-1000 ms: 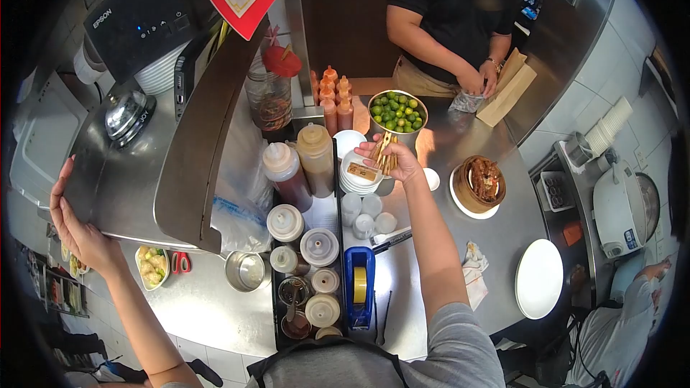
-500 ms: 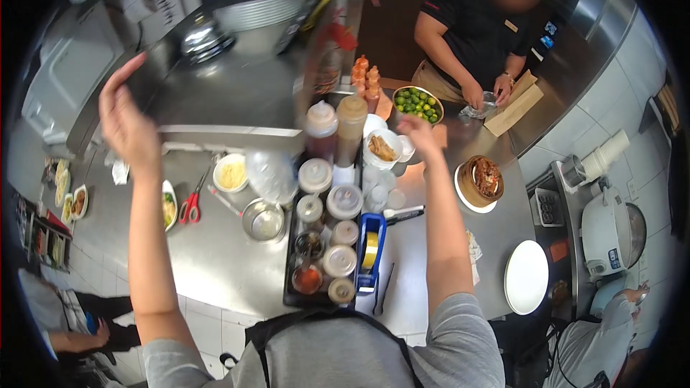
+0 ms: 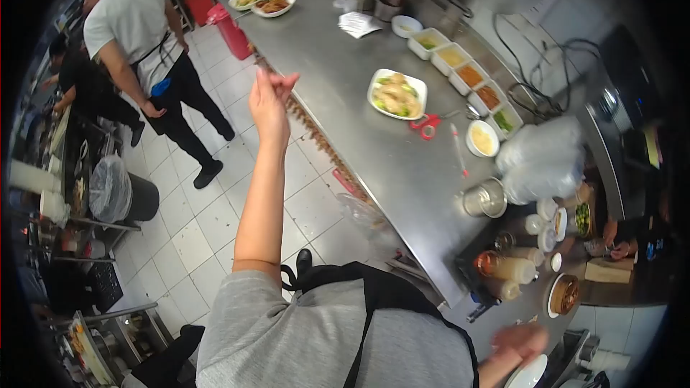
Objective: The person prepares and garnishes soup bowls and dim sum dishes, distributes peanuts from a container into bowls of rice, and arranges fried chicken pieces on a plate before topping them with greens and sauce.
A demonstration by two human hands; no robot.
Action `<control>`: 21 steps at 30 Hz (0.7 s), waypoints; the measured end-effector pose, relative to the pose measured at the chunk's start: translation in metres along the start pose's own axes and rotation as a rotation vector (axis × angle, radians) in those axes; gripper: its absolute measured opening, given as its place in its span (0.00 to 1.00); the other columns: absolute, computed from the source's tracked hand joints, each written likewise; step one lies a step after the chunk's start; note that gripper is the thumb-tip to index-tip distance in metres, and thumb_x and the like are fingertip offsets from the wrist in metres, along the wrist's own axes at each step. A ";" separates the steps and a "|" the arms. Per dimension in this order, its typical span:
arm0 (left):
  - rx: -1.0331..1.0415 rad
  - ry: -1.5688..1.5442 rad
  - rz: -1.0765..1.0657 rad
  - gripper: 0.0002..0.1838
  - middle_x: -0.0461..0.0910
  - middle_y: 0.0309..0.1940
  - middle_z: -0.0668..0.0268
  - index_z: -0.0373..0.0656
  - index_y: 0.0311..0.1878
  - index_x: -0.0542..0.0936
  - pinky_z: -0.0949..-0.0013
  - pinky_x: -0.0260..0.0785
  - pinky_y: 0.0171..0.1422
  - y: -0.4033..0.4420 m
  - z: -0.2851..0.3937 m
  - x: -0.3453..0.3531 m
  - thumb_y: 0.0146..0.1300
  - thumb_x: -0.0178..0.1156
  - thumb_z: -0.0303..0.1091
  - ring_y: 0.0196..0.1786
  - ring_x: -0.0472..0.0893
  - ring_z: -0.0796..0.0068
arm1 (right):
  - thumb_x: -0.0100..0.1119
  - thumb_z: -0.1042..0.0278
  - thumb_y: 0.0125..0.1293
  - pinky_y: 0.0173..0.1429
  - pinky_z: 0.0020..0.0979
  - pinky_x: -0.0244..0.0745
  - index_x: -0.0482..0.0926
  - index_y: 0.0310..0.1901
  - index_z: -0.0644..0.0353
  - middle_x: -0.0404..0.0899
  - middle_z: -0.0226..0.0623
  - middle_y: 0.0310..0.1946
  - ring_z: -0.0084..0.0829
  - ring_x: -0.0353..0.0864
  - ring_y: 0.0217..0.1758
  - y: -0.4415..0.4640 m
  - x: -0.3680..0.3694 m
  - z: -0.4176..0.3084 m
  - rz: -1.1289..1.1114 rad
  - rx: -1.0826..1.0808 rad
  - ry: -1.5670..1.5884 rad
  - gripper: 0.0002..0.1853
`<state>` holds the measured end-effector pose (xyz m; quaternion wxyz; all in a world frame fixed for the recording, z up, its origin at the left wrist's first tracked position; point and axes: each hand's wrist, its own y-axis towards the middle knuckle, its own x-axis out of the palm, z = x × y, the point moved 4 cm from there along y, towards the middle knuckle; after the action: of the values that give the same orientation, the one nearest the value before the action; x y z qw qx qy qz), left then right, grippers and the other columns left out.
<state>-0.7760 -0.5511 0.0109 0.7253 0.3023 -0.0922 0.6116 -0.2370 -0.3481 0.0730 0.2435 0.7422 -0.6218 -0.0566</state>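
Note:
My left hand (image 3: 270,100) is raised over the tiled floor, left of the steel counter's edge, its fingers apart with nothing between them. My right hand (image 3: 519,345) is low at the right, beside a white plate (image 3: 528,372); motion blur hides its fingers. On the steel counter (image 3: 338,100) stand a square white bowl of food (image 3: 397,95), red-handled scissors (image 3: 427,126), a round white bowl of pale shreds (image 3: 482,139) and a metal pot (image 3: 486,198). Sauce bottles (image 3: 512,269) lie in view above my right hand.
A person in a white shirt (image 3: 136,21) stands on the floor at the left, near a lined bin (image 3: 122,190). White tubs of toppings (image 3: 469,75) line the counter's back. Filled dishes (image 3: 273,5) stand at its far end. A co-worker's hands (image 3: 619,250) show at the right.
The view has swung left, onto the floor and long counter. My left hand has left the steel shelf. My right hand has left the white bowls, and the wooden clips seen in it earlier are no longer visible.

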 end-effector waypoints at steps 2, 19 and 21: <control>-0.185 0.070 0.118 0.20 0.76 0.25 0.63 0.37 0.36 0.74 0.64 0.73 0.51 0.006 -0.068 -0.095 0.71 0.45 0.46 0.35 0.80 0.71 | 0.60 0.70 0.59 0.51 0.43 0.72 0.73 0.51 0.72 0.76 0.52 0.50 0.41 0.77 0.50 0.067 0.011 0.069 0.146 0.226 0.035 0.20; -0.950 -0.324 0.081 0.23 0.68 0.62 0.69 0.52 0.66 0.63 0.31 0.30 0.67 -0.095 -0.428 -0.184 0.70 0.47 0.45 0.66 0.62 0.66 | 0.71 0.53 0.39 0.66 0.58 0.44 0.60 0.64 0.55 0.48 0.51 0.69 0.51 0.47 0.72 0.212 -0.064 0.305 0.251 0.669 -1.778 0.47; -1.000 -0.198 0.230 0.23 0.72 0.59 0.69 0.50 0.62 0.68 0.38 0.40 0.69 -0.090 -0.391 -0.177 0.67 0.53 0.45 0.64 0.65 0.71 | 0.71 0.54 0.38 0.66 0.57 0.44 0.62 0.63 0.54 0.50 0.50 0.69 0.51 0.48 0.72 0.214 -0.065 0.305 0.273 0.670 -1.742 0.47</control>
<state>-0.8248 -0.4892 -0.4202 0.6969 -0.0368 -0.4738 0.5371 -0.5611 -0.3984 -0.1158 -0.5287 0.3907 -0.6503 -0.3807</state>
